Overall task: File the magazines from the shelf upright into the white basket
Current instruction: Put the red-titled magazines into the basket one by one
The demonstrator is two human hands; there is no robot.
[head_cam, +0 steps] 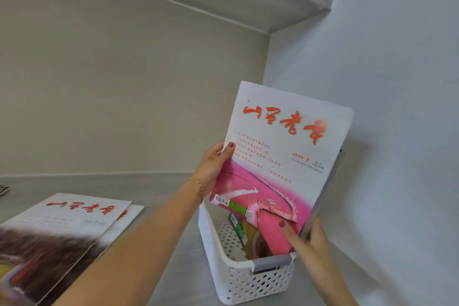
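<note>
We hold a pink-and-white magazine [283,156] upright over the white basket [238,278], left grip [213,164] pinching its left edge, right grip [308,236] clamped on its lower right corner. Two magazines [57,231] lie flat on the shelf [159,196], far left of the basket.

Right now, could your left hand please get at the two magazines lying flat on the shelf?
Probably not yet: the left hand grips the pink magazine over the basket. Once it lets go, nothing blocks the flat magazines.
</note>
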